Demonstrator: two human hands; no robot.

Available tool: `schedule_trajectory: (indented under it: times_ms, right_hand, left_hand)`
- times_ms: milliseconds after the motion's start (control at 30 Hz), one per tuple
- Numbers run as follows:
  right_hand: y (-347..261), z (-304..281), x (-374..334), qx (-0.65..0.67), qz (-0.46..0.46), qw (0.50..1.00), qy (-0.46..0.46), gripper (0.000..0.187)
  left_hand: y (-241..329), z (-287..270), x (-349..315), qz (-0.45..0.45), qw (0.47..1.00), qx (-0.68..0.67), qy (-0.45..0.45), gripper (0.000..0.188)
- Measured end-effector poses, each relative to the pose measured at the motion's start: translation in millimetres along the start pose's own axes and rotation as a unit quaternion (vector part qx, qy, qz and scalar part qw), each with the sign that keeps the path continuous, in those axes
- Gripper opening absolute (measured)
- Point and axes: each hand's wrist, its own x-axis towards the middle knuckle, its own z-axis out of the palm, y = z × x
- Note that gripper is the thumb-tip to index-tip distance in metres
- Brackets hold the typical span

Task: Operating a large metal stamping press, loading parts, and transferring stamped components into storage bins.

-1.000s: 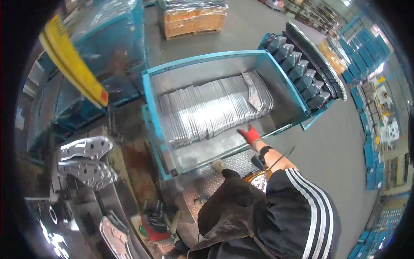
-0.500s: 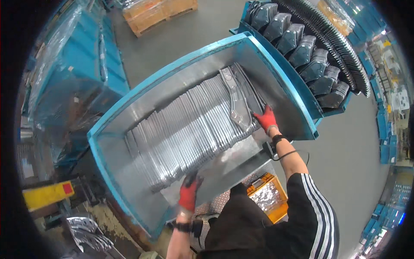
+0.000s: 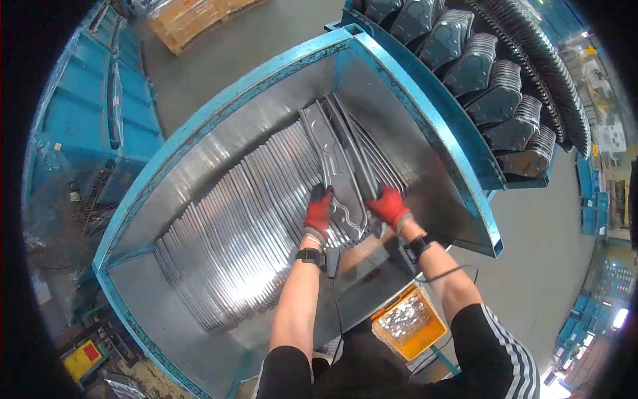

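A long grey stamped metal panel lies face up across the right part of a tightly packed row of metal panels in a blue-rimmed bin. My left hand, in a red glove with dark fingertips, is closed on the left edge of that panel. On its other side, my right hand, gloved alike, closes around the lower end of a second metal panel standing on edge. Its fingertips are partly hidden. Several more panels stand just right of it. Both wrists carry dark strapped devices.
A blue rack of stacked dark metal parts stands beyond the bin's right wall. An orange crate of small shiny pieces sits below the near edge. Blue containers stand left, a wooden crate farther back. A cable hangs from my left wrist.
My left hand has moved up and right from the bin's near side to the flat panel. My right hand stays by the panel's lower right. The view has shifted closer over the bin.
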Motion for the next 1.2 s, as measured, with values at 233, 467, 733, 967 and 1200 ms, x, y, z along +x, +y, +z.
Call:
schedule_trajectory:
  times_ms: [233, 467, 733, 967, 1200]
  right_hand:
    - [-1.9, 27.5, -111.7, 0.254, 0.051, 0.941, -0.218, 0.036]
    - [-65.6, -13.9, -205.2, 0.486, 0.099, 0.801, -0.336, 0.04]
    - [-104.5, -37.8, -296.2, 0.429, 0.124, 0.857, -0.259, 0.043]
    - [-158.4, -66.3, -370.3, 0.287, -0.035, 0.892, -0.346, 0.046]
    - [-307.0, -31.4, -456.4, 0.266, -0.272, 0.814, -0.44, 0.077]
  left_hand:
    - [-1.5, -45.4, -57.0, -0.208, 0.97, 0.111, -0.056, 0.035]
    - [-4.4, -78.9, -174.6, -0.295, 0.946, 0.092, -0.093, 0.028]
    - [-26.9, -15.8, -270.7, -0.307, 0.951, 0.016, -0.04, 0.047]
    - [40.2, -49.6, -388.8, -0.077, 0.983, -0.025, 0.166, 0.06]
    - [177.6, -189.7, -597.2, 0.236, 0.925, -0.127, 0.27, 0.045]
